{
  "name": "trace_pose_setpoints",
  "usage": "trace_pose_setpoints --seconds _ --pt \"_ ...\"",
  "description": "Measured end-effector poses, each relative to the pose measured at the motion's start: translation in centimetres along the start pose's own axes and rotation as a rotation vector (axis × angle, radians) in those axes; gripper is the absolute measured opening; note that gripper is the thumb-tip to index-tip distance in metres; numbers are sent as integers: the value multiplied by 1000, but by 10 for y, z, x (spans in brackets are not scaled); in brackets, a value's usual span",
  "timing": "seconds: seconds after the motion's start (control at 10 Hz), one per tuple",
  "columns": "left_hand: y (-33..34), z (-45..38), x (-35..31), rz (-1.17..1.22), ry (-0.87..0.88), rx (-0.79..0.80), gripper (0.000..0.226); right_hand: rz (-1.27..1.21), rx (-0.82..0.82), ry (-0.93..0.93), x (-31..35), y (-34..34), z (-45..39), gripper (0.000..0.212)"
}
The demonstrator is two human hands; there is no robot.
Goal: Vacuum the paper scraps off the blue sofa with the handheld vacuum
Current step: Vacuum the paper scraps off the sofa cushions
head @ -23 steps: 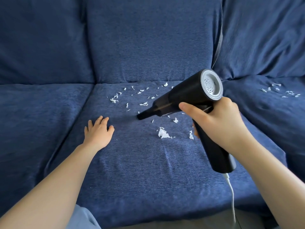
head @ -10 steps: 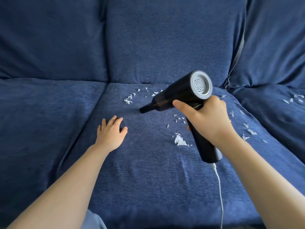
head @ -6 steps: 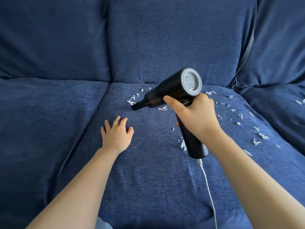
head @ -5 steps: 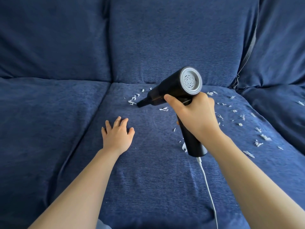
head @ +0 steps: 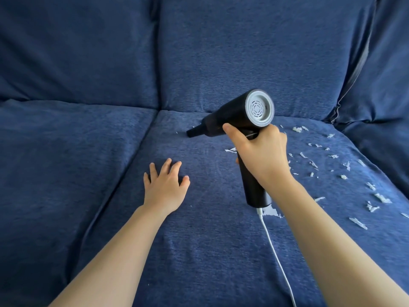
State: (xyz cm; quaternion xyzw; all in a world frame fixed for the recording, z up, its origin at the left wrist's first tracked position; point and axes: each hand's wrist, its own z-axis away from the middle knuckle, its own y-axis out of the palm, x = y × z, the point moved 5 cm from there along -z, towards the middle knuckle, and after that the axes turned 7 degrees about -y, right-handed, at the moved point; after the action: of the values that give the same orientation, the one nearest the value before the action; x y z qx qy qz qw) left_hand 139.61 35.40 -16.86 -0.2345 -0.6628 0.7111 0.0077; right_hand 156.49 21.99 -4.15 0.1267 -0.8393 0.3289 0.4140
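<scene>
Black matte handheld vacuum (head: 234, 117), barrel pointing far-left, nozzle at woven blue sofa (head: 199, 240); right hand (head: 261, 156) wrapped around handle, left hand (head: 164, 187) spread flat; white paper scraps (head: 345, 177) right.

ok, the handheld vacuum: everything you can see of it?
The vacuum is matte black, pistol-shaped, apparently plastic. A thick barrel tapers to a narrow nozzle at or just above the middle seat cushion, pointing left and away. Its rear cap is grey with ringed vent slots. The right hand grips the handle; a white cord leaves the handle's base.
</scene>
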Motion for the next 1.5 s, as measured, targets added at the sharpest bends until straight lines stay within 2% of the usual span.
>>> trace_pose_setpoints --seconds 0.3,0.4,0.6,0.7,0.8,1.1,1.3,1.5 --pt "2 -6 -1 -25 -1 -10 56 -5 62 -77 3 28 -10 47" --pt "2 -7 -1 -34 1 -6 57 -20 40 -52 -1 27 -15 47" --pt "0 -6 1 -53 15 -2 58 37 -119 33 -27 6 -32 49" --pt "0 -6 1 -57 18 10 59 64 -219 89 -42 -10 -38 56" --pt "0 -6 1 -58 20 11 59 20 -238 138 -52 -18 -41 58" --pt "0 -6 0 -58 17 7 59 -16 -114 100 -41 6 -43 51" --pt "0 -6 0 -57 20 5 59 4 -159 123 -54 11 -49 55" --pt "0 -8 0 -62 4 17 59 68 -237 119 -56 -16 -45 53"
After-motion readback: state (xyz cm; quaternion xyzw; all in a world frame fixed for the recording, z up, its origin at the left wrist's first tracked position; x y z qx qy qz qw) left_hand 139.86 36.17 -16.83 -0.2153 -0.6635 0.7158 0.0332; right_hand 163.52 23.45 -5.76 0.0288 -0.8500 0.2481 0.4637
